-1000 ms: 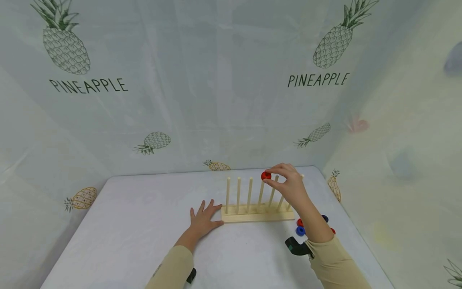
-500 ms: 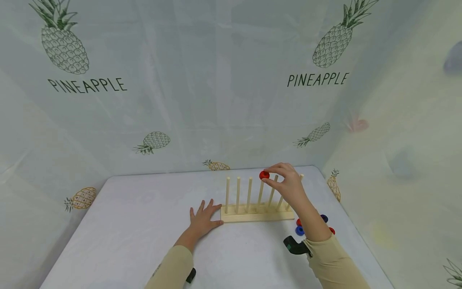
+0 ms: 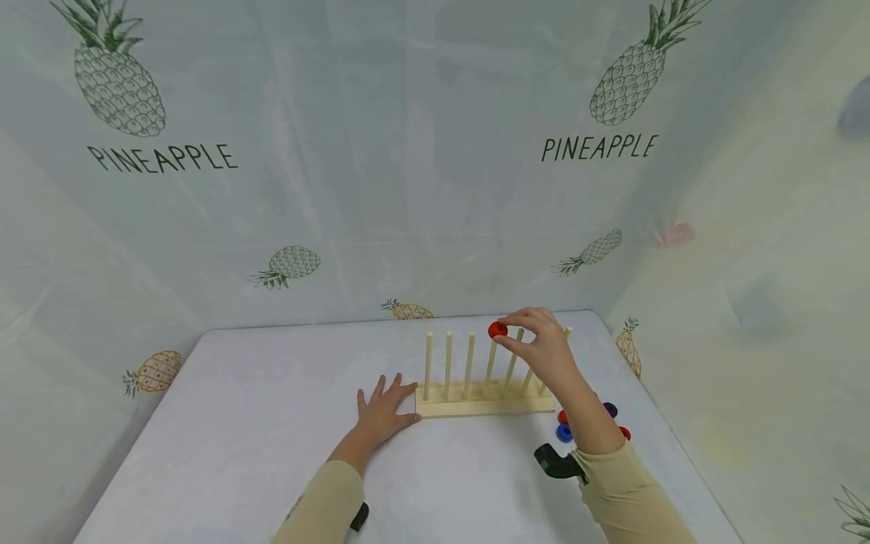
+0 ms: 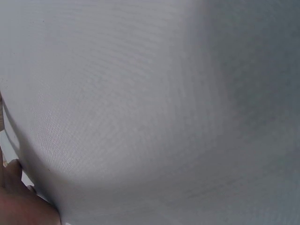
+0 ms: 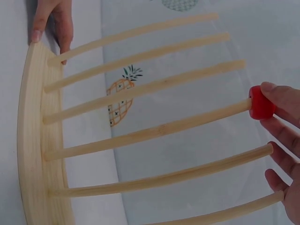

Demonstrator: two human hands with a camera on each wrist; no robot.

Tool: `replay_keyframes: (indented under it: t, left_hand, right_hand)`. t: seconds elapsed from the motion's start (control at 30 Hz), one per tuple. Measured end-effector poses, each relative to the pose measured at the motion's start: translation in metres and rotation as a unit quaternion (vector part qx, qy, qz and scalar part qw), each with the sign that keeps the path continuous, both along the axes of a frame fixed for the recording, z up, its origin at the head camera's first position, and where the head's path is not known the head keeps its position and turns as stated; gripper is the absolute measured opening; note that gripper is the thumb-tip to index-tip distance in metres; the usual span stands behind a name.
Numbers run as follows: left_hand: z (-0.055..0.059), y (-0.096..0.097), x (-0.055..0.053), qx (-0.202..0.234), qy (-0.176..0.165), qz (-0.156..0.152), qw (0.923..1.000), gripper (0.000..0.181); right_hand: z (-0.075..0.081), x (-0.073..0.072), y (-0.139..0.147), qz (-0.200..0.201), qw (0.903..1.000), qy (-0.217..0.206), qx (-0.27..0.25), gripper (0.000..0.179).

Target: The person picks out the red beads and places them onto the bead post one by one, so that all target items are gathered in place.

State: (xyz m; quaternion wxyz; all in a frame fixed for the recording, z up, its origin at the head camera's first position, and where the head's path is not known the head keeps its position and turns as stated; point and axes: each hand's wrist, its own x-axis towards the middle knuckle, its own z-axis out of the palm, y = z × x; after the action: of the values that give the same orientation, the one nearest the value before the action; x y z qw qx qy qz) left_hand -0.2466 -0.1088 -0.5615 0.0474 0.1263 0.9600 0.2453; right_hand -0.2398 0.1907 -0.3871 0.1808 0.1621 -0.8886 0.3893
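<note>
Between thumb and fingertips, my right hand (image 3: 541,346) pinches a red bead (image 3: 498,329). In the right wrist view the red bead (image 5: 262,102) sits at the tip of a middle peg of a wooden peg rack (image 5: 32,122). Other fingers of that hand touch or nearly touch the tips of neighbouring pegs. My left hand (image 3: 379,413) lies with spread fingers at the left end of the peg rack (image 3: 485,408), its thumb and a finger against the end. The left wrist view shows mostly pale cloth, with part of the left hand (image 4: 23,204) at the lower left corner.
Right of the rack, partly behind the right forearm, lie several loose beads, among them a blue bead (image 3: 565,433), a dark blue bead (image 3: 610,409) and a red bead (image 3: 625,433). A white cloth covers the table (image 3: 224,423); a pineapple-print curtain (image 3: 408,166) hangs behind.
The right hand with the red bead has shifted very slightly left onto the peg tip, then stayed nearly still. The left hand has kept its place at the rack's end.
</note>
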Motion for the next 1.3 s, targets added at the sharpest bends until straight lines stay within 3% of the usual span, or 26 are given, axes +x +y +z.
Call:
replay_keyframes:
  t: [0.5,1.03,1.3]
  left_hand:
    - [-0.0016,0.0005,-0.0041,-0.008,-0.002,0.003,1.0,0.066]
    - [0.0009,0.0011,0.0,0.004,0.001,0.001,1.0,0.065]
    - [-0.0054,-0.0002,-0.0011,0.004,0.01,-0.001,0.9999,0.066]
  right_hand:
    - [-0.0002,-0.0018,-0.0006,0.003,0.9999,-0.003,0.01,0.025]
    - [0.0013,-0.0012,-0.0016,0.003,0.9986,-0.042,0.033,0.027]
    - [0.0009,-0.0021,-0.0014,0.005,0.9985,-0.039,0.038,0.027]
